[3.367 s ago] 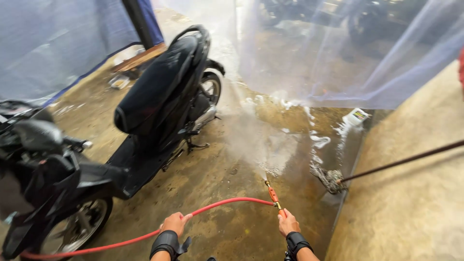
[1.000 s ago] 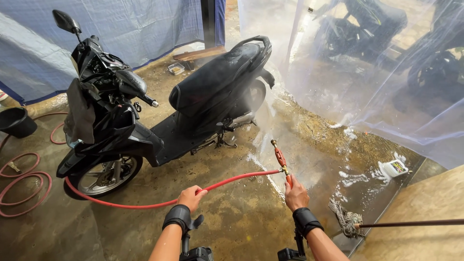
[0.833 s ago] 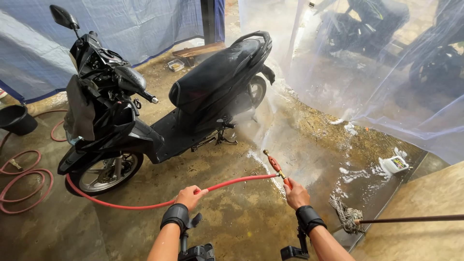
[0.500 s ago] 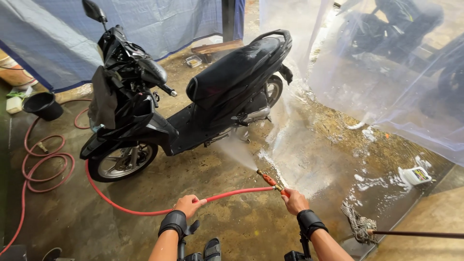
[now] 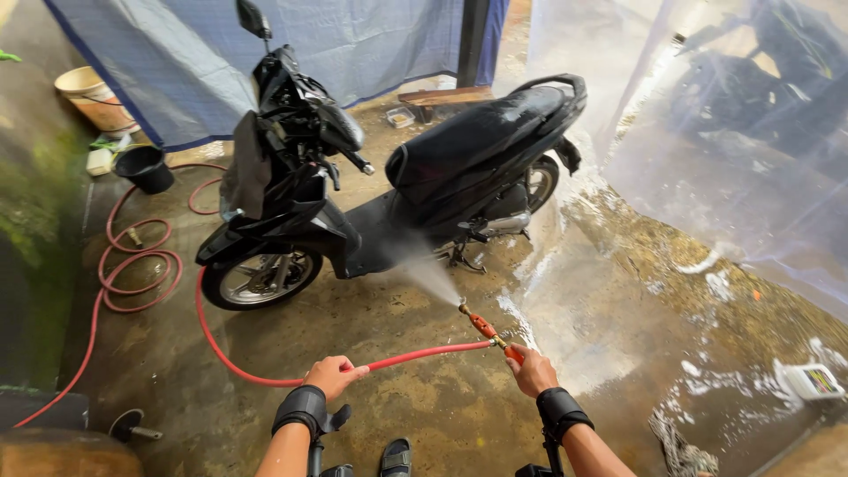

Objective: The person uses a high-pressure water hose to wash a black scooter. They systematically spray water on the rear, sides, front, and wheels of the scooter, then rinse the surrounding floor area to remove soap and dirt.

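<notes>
A black scooter [image 5: 397, 190] stands on wet concrete, front wheel to the left. My right hand [image 5: 530, 371] grips an orange spray nozzle [image 5: 484, 327] that shoots water at the scooter's footboard area. My left hand [image 5: 334, 375] holds the red hose [image 5: 415, 356] a short way behind the nozzle. Both wrists wear black bands. The hose runs left under the front wheel and lies in coils [image 5: 132, 265] on the floor.
A blue tarp [image 5: 177, 62] hangs behind the scooter, a clear plastic sheet [image 5: 724, 141] at the right. A black bucket [image 5: 146, 168] and a tan bucket [image 5: 88, 93] sit at the left. A white container [image 5: 811, 382] lies at the lower right; foam streaks the floor.
The view has swung left, so more of the scooter's front and the hose coils show. The nozzle has dropped and turned from the rear wheel toward the scooter's middle.
</notes>
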